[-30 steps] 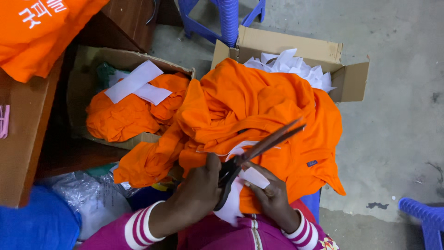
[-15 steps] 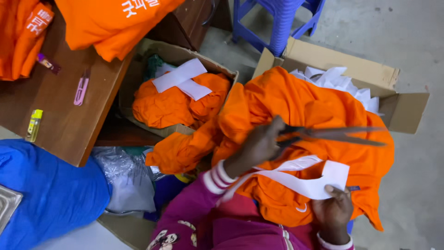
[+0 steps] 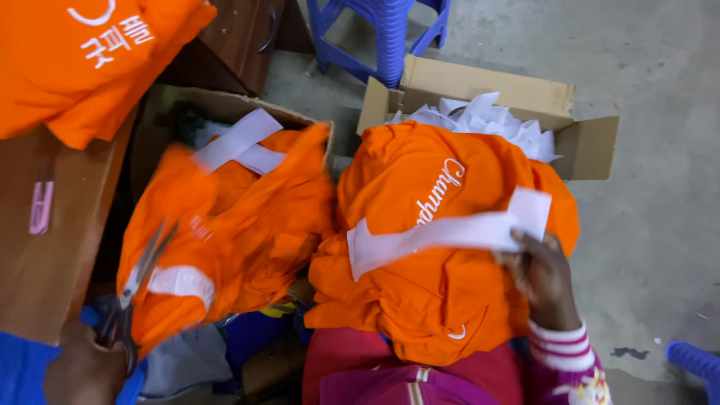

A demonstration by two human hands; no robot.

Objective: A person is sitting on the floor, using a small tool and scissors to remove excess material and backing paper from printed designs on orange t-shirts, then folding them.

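Orange cloth everywhere. Nearest us, our left hand [image 3: 82,371] sits at the bottom-left corner of the view, fingers wrapped round the handles of the scissors [image 3: 135,289]; blades point up and away, blurred. Just beside them a blurred orange garment [image 3: 225,240] with a white patch hangs over the left cardboard box [image 3: 169,105], which holds white strips. Our right hand [image 3: 544,281] is on the lap, fingers pinched on one end of a long white paper strip [image 3: 450,232] that lies across the orange shirt [image 3: 420,300] bunched on our knees. Behind the shirt, on the concrete floor [image 3: 660,150], an open cardboard box [image 3: 525,97] of white scraps. Far left: wooden tabletop [image 3: 45,262], pink clip near its edge, another orange shirt on its far corner. Blue stool [image 3: 382,37] farthest.
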